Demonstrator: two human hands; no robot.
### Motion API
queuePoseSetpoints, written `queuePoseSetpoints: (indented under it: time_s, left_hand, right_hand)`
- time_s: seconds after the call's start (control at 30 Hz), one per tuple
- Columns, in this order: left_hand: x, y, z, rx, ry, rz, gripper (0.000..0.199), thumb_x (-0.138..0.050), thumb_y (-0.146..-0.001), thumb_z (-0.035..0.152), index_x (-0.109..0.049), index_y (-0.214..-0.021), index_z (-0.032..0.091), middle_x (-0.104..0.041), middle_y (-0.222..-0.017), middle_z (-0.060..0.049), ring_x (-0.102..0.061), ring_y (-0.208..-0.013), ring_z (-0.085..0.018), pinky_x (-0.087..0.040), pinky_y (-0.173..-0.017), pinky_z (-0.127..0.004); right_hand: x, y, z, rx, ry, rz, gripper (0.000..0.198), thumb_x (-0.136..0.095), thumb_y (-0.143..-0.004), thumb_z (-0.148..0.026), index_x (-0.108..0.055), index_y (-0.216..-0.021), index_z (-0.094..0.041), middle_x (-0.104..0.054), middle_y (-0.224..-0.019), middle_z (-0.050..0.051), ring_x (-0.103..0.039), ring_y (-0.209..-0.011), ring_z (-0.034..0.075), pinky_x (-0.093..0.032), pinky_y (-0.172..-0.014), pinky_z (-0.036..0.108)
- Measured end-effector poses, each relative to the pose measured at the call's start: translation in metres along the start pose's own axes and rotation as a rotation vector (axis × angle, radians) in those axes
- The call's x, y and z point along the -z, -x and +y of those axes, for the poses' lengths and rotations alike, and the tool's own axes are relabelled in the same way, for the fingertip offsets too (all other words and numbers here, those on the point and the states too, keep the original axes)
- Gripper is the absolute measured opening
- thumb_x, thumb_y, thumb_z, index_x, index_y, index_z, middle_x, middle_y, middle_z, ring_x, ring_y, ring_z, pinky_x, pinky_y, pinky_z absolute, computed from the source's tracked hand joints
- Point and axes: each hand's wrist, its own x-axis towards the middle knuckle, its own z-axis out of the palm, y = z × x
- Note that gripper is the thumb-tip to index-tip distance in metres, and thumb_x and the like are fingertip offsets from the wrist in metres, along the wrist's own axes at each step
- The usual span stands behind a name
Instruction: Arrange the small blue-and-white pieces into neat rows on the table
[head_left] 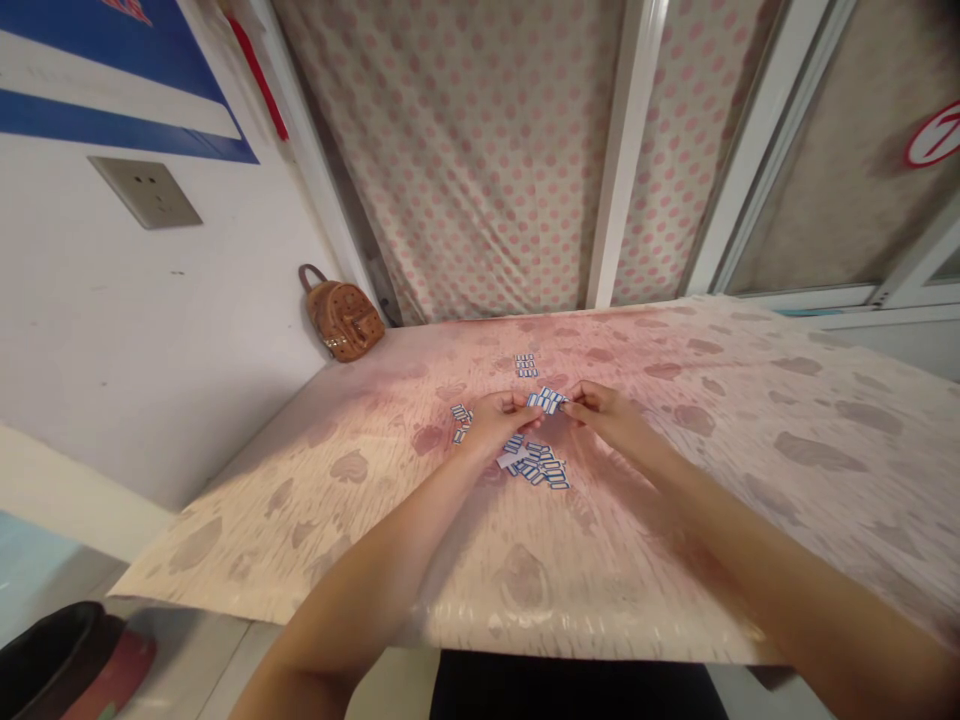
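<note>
Several small flat white pieces with blue borders, like little cards or labels, make up a cluster [547,400] between my two hands, just above the table. My left hand [501,418] pinches the cluster's left side between thumb and fingers. At its right end, my right hand [598,408] has thumb and fingertips closed on its edge. Below the hands lies a loose pile of the same pieces [546,467], overlapping at different angles. A few more pieces [459,412] stick out to the left, partly hidden by my left hand. Beyond the hands, a neat block of pieces [526,365] lies flat.
A pinkish patterned cloth covers the table [360,540]. A small brown backpack-shaped bag [346,320] leans by the wall at the far left corner. Dotted curtains [480,160] hang behind the table. A dark and red bin [75,660] stands on the floor at lower left.
</note>
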Motion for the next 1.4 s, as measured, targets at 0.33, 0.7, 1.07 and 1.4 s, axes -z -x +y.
queuePoseSetpoints:
  time_s: [0.33,0.7,1.07,1.4]
  left_hand:
    - [-0.002,0.001,-0.005,-0.05,-0.115,-0.012,0.042,-0.083,-0.062,0.046,-0.061,-0.071,0.012,-0.064,-0.063,-0.001,-0.056,-0.053,-0.009,-0.045,-0.054,-0.022]
    - [0.0,0.004,0.002,0.025,-0.181,-0.1,0.033,-0.083,-0.065,0.038,-0.066,-0.074,0.012,-0.067,-0.068,-0.002,-0.059,-0.057,-0.009,-0.047,-0.058,-0.022]
    - [0.005,0.006,0.003,0.163,-0.395,-0.123,0.023,-0.065,-0.085,0.024,-0.068,-0.066,0.012,-0.07,-0.066,-0.005,-0.061,-0.053,-0.009,-0.048,-0.055,-0.02]
    - [0.0,0.003,0.007,-0.035,-0.148,0.066,0.017,-0.073,-0.077,0.029,-0.068,-0.076,0.012,-0.072,-0.073,-0.005,-0.062,-0.059,-0.011,-0.048,-0.059,-0.022]
  right_hand:
    - [-0.007,0.001,0.002,0.036,0.029,-0.074,0.018,-0.06,-0.077,-0.037,-0.06,-0.074,-0.02,-0.059,-0.066,-0.001,-0.052,-0.06,0.013,-0.041,-0.059,0.027]
    - [-0.002,0.001,0.004,0.049,0.153,0.018,0.022,-0.054,-0.08,-0.039,-0.057,-0.067,-0.021,-0.055,-0.057,-0.002,-0.051,-0.057,0.014,-0.038,-0.057,0.027]
    - [-0.002,0.005,-0.006,0.034,0.249,0.059,0.023,-0.053,-0.079,-0.036,-0.054,-0.06,-0.021,-0.054,-0.055,-0.002,-0.049,-0.054,0.013,-0.037,-0.055,0.026]
    - [-0.001,0.002,-0.002,-0.047,0.078,0.075,0.018,-0.057,-0.075,-0.036,-0.058,-0.065,-0.021,-0.064,-0.062,0.001,-0.057,-0.056,0.014,-0.045,-0.056,0.026]
